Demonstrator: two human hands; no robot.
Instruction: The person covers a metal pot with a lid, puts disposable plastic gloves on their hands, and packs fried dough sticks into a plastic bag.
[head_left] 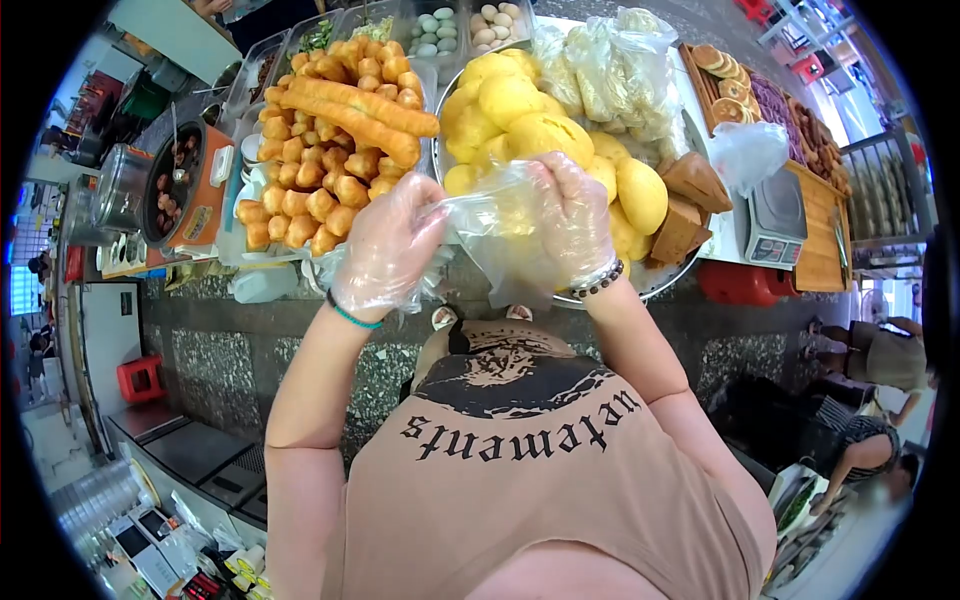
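Observation:
Both hands wear clear plastic gloves. My left hand (392,240) is closed on one edge of a clear plastic bag (500,230), just in front of the stacked fried dough sticks (350,120). The opposite upper edge of that bag is pinched in my right hand (575,215), over the round tray of yellow buns (545,135). Between the two hands the bag hangs stretched and looks empty. Two long dough sticks lie across the top of the shorter pieces.
Brown cake slabs (683,228) sit at the tray's right side, with bagged food (610,75) behind. Farther right are a scale (775,220) and a wooden board (822,235). A round cooker (185,185) stands left. Egg containers (437,35) are at the back. People are at the right.

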